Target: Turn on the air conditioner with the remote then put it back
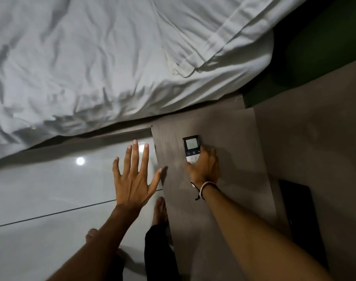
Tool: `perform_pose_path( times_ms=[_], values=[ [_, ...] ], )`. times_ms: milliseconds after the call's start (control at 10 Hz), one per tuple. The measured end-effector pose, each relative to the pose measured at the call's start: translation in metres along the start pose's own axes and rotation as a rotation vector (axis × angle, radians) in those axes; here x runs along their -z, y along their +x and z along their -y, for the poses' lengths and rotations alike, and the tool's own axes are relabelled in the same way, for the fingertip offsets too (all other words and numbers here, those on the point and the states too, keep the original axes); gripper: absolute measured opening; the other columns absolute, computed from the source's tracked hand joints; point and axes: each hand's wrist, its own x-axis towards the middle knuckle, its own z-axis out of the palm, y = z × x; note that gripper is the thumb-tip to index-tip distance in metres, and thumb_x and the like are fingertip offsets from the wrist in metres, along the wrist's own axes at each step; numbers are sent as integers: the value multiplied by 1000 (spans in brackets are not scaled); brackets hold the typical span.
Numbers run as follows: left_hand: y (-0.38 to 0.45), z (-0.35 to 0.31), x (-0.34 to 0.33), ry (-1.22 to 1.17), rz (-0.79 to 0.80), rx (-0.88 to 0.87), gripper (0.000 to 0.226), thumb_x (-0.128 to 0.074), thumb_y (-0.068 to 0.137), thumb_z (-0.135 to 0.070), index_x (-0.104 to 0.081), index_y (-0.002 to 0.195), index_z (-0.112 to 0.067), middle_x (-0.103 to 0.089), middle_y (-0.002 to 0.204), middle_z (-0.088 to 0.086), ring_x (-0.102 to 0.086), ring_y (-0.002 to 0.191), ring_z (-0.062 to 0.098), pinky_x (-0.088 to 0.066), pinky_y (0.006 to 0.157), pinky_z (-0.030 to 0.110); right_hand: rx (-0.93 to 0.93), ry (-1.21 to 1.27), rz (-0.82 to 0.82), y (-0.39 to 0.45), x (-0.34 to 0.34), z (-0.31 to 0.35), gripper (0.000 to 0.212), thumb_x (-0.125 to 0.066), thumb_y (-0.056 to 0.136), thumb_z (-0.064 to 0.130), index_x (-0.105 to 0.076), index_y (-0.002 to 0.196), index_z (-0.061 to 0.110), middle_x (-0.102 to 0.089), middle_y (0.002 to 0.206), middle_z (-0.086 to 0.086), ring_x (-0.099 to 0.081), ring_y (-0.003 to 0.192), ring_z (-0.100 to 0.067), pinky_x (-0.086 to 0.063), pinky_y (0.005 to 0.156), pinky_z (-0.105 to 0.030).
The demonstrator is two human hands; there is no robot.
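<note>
right hand [203,167] gripping remote [191,148], left hand [135,177] splayed

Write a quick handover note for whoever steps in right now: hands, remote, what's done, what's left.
Left hand: open, fingers spread, holding nothing, over the floor.
Right hand: wrapped around the lower end of the remote at the bedside table; its screen is lit.
Done: cannot tell whether the air conditioner is on; it is out of view.
Left: confirm it runs, leave the remote on the table, let go.
</note>
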Motion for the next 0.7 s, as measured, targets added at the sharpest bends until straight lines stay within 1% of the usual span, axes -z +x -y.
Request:
perform_pose_path(
  times_ms=[100,200,300,400,500,600,700],
  values=[
    [2,-1,-7,-8,20,23,85,-7,95,-73,-17,161,-20,-16,170,13,-20,156,29,-26,120,59,18,-9,-8,3,-6,-2,59,-77,80,31,-57,133,17,-56,133,-12,-58,122,-35,-56,92,-53],
    [4,-2,-8,-37,42,19,87,-5,93,-74,-17,161,-20,-15,170,13,-18,156,30,-24,121,60,36,-25,13,6,-7,-3,66,-77,80,33,-52,140,17,-54,138,-13,-55,126,-35,-54,96,-55],
    [7,-3,-4,-44,28,11,87,-5,93,-75,-16,161,-21,-15,170,13,-18,156,30,-24,121,60,42,-56,39,5,-2,-2,85,-78,80,41,-39,151,16,-46,149,-14,-49,135,-35,-51,102,-55],
    [12,2,10,-24,-7,-22,85,-11,94,-73,-17,161,-21,-16,169,13,-20,155,30,-26,120,59,90,-95,15,-3,9,4,100,-74,79,56,-28,157,15,-39,156,-16,-44,139,-35,-46,107,-51],
    [17,11,34,-15,-67,-42,80,-19,97,-70,-17,161,-21,-17,169,12,-23,155,28,-27,119,58,185,-152,-50,-15,26,19,94,-62,84,63,-29,157,13,-40,155,-15,-41,141,-33,-39,113,-47],
    [27,26,80,-18,-158,-34,79,-20,97,-70,-14,161,-24,-16,170,10,-22,155,27,-26,120,58,340,-123,-167,-32,56,51,86,-59,88,59,-37,155,11,-46,152,-16,-44,139,-33,-37,114,-48],
    [26,41,140,-34,-256,-10,80,-19,96,-71,-14,161,-25,-15,170,9,-20,156,25,-25,121,56,491,-100,-277,-54,94,94,82,-58,89,57,-40,154,11,-44,157,-17,-41,146,-34,-29,120,-49]
  ],
)
